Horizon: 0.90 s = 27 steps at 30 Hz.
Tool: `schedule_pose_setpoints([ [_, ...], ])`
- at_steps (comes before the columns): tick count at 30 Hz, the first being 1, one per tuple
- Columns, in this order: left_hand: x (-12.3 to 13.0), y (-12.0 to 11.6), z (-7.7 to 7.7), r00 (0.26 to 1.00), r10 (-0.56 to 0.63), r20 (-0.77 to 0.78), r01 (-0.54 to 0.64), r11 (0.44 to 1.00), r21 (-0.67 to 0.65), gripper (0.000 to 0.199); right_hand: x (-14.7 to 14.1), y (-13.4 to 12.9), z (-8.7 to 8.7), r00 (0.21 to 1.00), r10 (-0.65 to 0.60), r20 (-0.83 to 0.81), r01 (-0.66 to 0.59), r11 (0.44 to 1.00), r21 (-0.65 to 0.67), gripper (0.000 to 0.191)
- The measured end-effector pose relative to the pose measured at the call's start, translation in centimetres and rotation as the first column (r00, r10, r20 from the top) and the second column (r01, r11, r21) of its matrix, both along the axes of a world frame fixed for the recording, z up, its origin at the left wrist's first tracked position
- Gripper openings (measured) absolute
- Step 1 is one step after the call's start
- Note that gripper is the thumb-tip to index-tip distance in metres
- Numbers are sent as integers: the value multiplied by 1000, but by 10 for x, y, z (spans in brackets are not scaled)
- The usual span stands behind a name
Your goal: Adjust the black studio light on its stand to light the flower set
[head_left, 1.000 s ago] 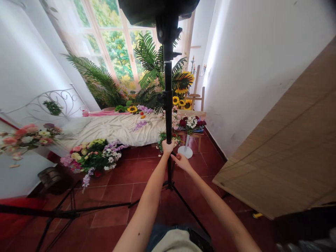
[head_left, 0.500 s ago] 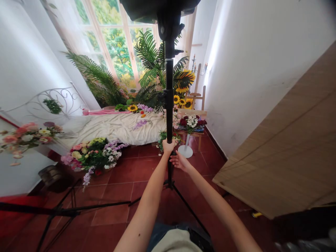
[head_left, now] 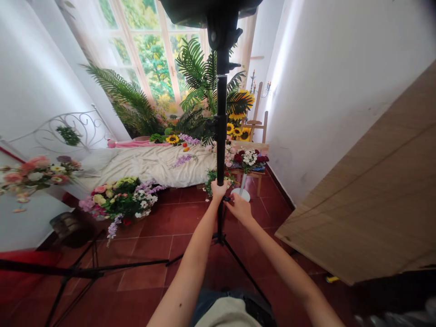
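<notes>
A black light stand [head_left: 221, 150] rises upright right in front of me, with a dark fixture [head_left: 211, 11] mounted at its top, cut off by the frame. My left hand [head_left: 219, 190] is wrapped round the pole at about its middle. Just below and to the right, my right hand [head_left: 240, 208] pinches a small black knob [head_left: 226, 199] on the stand's collar. The fingertips partly cover that knob. Thin legs [head_left: 240, 263] spread from the stand's base over the floor.
Another black stand [head_left: 78, 274] spreads its legs at the lower left. Behind are a bed with a cream cover [head_left: 160, 165], a flower bunch [head_left: 119, 200], palm leaves [head_left: 194, 68] and a wooden easel [head_left: 257, 118]. A big tan panel [head_left: 361, 195] leans at the right over red tiles [head_left: 156, 220].
My right hand's fingers, loosely spread beside the pole before, have closed on the knob. My left hand keeps its hold on the pole.
</notes>
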State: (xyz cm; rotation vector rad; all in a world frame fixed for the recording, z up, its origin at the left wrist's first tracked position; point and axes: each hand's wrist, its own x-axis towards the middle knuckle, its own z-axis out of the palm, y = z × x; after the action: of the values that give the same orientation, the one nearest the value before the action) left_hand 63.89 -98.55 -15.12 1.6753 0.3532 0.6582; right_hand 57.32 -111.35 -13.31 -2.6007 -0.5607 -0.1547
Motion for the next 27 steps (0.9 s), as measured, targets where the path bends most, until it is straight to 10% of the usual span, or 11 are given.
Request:
schedule_pose_setpoints([
  [13, -4, -3, 8, 1000, -10, 13, 11, 1000, -15, 23, 3, 10, 6, 998, 34, 55, -21, 975, -219, 41],
  [27, 4, 0, -3, 999, -15, 36, 15, 1000, -2, 20, 14, 12, -22, 973, -23, -230, 102, 937, 335, 46],
])
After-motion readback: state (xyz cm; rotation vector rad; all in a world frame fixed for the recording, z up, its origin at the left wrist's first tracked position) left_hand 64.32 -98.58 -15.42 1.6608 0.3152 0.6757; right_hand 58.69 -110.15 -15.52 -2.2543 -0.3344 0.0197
